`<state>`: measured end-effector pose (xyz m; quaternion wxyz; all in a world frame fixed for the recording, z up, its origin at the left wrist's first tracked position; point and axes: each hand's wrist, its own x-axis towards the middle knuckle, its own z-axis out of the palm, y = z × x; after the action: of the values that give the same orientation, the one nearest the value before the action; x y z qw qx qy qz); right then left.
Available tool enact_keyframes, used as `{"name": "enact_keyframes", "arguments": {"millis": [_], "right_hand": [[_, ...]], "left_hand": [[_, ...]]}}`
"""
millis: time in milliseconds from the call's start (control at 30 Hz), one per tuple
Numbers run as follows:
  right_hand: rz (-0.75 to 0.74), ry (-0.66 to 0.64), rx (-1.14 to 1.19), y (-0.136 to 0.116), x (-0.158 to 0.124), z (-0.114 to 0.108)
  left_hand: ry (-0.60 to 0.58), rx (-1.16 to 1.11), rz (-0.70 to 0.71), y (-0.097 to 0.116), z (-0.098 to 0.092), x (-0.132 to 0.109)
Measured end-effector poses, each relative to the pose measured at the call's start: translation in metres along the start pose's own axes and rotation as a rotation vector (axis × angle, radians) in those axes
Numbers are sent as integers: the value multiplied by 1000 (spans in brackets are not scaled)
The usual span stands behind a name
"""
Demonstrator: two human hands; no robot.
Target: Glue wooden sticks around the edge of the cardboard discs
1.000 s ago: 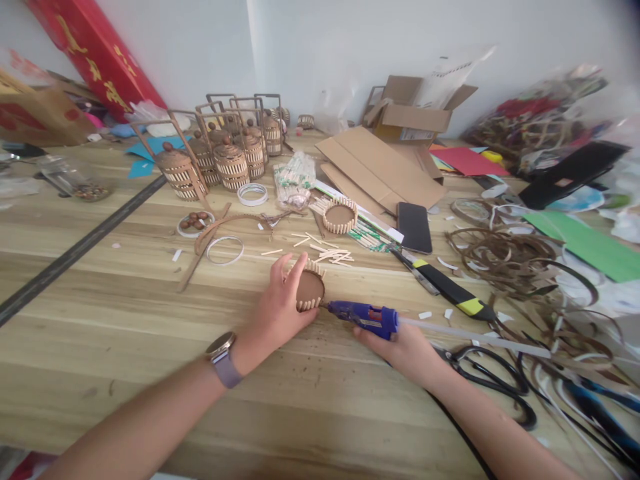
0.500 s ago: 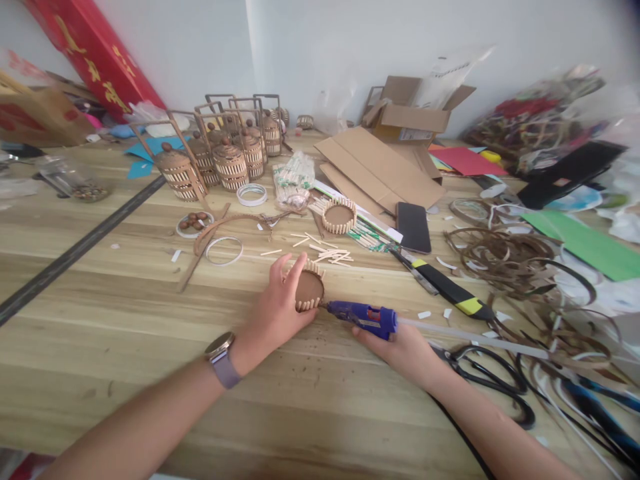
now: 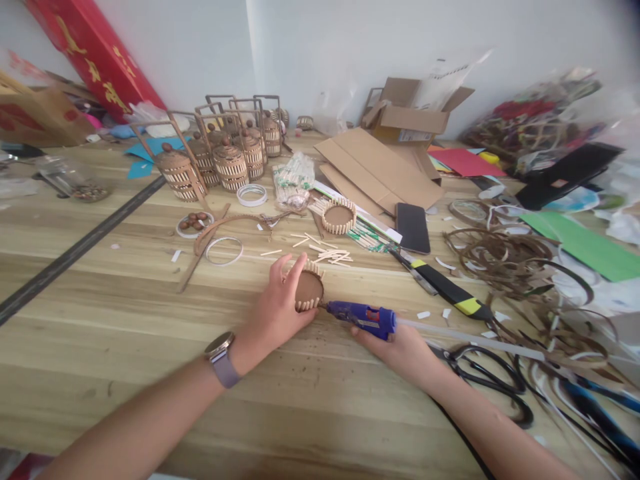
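Observation:
My left hand (image 3: 277,307) is wrapped round a small round basket (image 3: 309,288), a brown cardboard disc ringed with short pale sticks, and holds it tilted on the wooden table (image 3: 100,333). My right hand (image 3: 400,347) grips a blue hot glue gun (image 3: 364,316) with a clear glue stick trailing behind it. The gun's nozzle touches the basket's lower right rim. A watch sits on my left wrist. Loose pale sticks (image 3: 327,253) lie just beyond the basket.
A second stick-ringed disc (image 3: 339,216), a black phone (image 3: 413,227), a yellow-black knife (image 3: 450,290) and black scissors (image 3: 493,383) lie to the right. Finished lidded baskets (image 3: 220,160), white rings, cardboard sheets (image 3: 375,170) and brown strips (image 3: 505,257) fill the back.

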<state>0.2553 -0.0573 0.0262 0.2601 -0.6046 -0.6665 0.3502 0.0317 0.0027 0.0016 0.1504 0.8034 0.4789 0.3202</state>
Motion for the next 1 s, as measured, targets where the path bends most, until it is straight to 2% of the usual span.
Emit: {"name": "enact_keyframes", "arguments": {"millis": [633,800,867,1000], "right_hand": [[21,35,-3,0,0,3],[96,94,107,1,3,-8],[162,-10,205,2,2,-16],[253,-459,473,-3,-4,-27]], "left_hand": [[-14,-7,-5,0,-1,0],[-22,0,28,1,-2,1],[-20,2,30,1,-2,2],[-24,-1,18,0,-2,1]]}}
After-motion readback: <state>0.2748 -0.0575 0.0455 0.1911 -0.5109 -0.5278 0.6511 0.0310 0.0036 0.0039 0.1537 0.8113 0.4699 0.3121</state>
